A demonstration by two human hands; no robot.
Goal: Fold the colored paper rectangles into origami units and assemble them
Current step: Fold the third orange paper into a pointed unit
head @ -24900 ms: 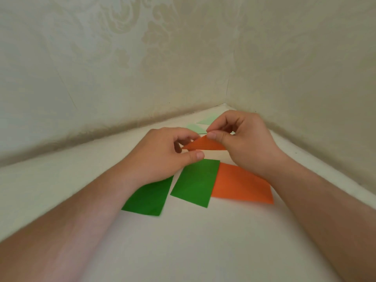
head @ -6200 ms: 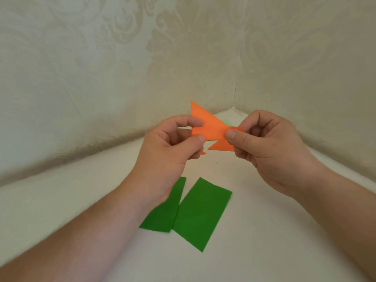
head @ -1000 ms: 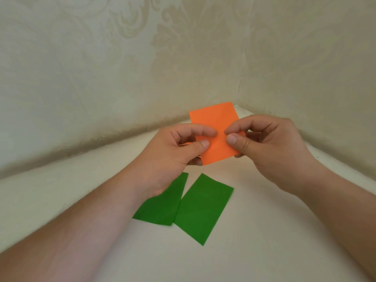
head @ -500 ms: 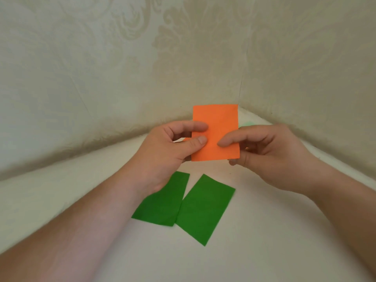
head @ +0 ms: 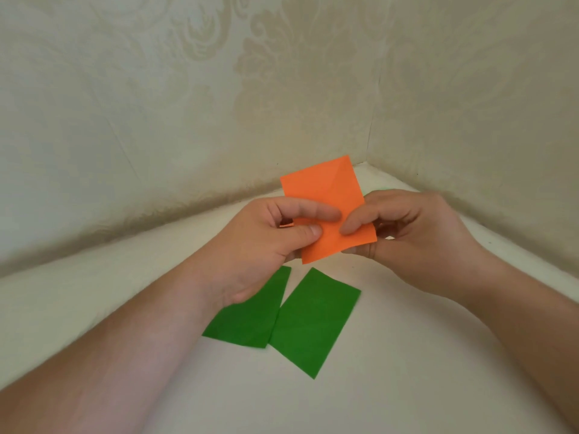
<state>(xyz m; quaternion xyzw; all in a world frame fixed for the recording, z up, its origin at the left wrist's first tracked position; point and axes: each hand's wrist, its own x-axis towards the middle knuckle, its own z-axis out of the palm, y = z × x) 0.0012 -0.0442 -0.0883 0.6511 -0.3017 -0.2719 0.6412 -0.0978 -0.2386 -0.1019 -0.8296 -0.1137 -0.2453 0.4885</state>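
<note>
- Since half a second ago, the orange paper rectangle (head: 329, 208) has tilted from upright to leaning left at its top, and the right hand (head: 416, 242) has come round to its right edge.
- Left hand (head: 266, 245) grips the sheet's left side: the thumb presses on the near face and the forefinger curls across it. A small orange scrap (head: 285, 224) peeps out between those fingers; whether it is a folded unit or part of the same sheet I cannot tell.
- Right grip is closed on the sheet too, with a fingertip on the near face and the thumb below, at the lower right corner.
- Held in the air above the far part of the white table (head: 407, 371), near its far corner where the two patterned walls (head: 188, 104) meet, the sheet touches nothing but the hands.
- As for progress, I judge this sheet barely begun: it is flat, with only one faint diagonal crease near its top corner.
- Two green paper rectangles (head: 313, 321) lie unfolded on the table, side by side and touching along one edge, towards the middle and partly under the left wrist.
- Folding those and all assembly appear to remain.
- Papers look thin, matt and crisp-edged; the table is smooth and pale, and the walls bear a soft damask pattern.
</note>
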